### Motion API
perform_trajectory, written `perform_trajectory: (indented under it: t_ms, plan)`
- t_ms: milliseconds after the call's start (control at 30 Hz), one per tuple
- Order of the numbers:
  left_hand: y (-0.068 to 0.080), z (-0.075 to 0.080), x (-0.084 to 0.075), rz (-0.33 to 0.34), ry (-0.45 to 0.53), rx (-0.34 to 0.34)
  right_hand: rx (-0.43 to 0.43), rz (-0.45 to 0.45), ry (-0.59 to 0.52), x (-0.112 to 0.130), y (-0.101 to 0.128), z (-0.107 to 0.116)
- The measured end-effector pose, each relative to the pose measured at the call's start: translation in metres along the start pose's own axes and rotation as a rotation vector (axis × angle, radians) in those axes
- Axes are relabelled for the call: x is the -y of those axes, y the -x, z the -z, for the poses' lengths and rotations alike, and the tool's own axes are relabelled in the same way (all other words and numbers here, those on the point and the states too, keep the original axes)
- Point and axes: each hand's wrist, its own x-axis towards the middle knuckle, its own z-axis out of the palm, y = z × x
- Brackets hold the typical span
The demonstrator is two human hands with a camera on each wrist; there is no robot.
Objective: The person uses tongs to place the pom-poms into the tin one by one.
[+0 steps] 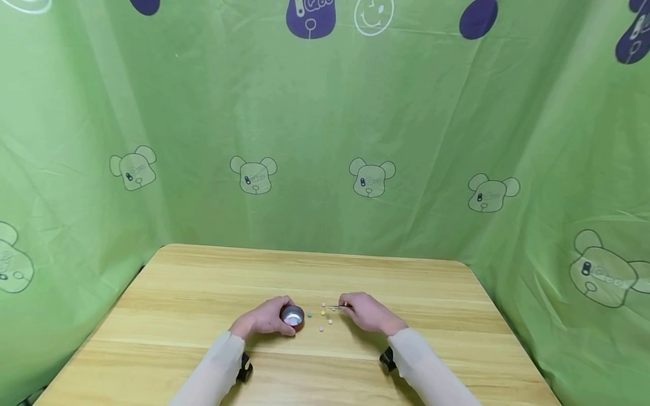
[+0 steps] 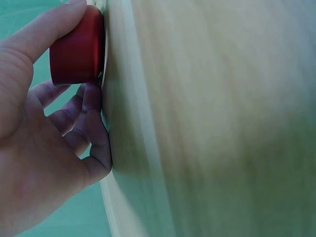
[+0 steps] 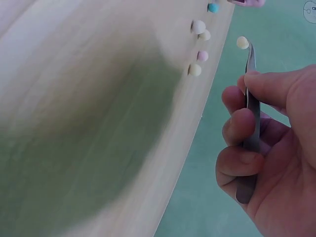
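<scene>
L grip (image 1: pixel 264 319) holds 1 cup (image 1: pixel 292 316) | R grip (image 1: pixel 367 311) pinches 1 tweezers (image 3: pixel 251 123) w/ 1 bead (image 3: pixel 242 43) | 5 beads (image 3: pixel 198 27) on table (image 1: pixel 203 293)

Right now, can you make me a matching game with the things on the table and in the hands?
Things:
1. small red cup
2. tweezers
3. cream bead
4. blue bead

Places:
A. lying on the wooden table
B. at the tip of the tweezers
C. held by the left hand
D. pinched in the right hand

Pairs: 1-C, 2-D, 3-B, 4-A
</scene>
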Motion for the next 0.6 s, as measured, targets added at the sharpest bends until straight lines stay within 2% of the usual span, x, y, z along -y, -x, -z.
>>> perform_trajectory:
  t_ms: [600]
  plan:
    - [-0.001,-0.001,0.001,0.002,0.014,0.0,0.015,0.033,0.008,0.024,-0.019,0.001]
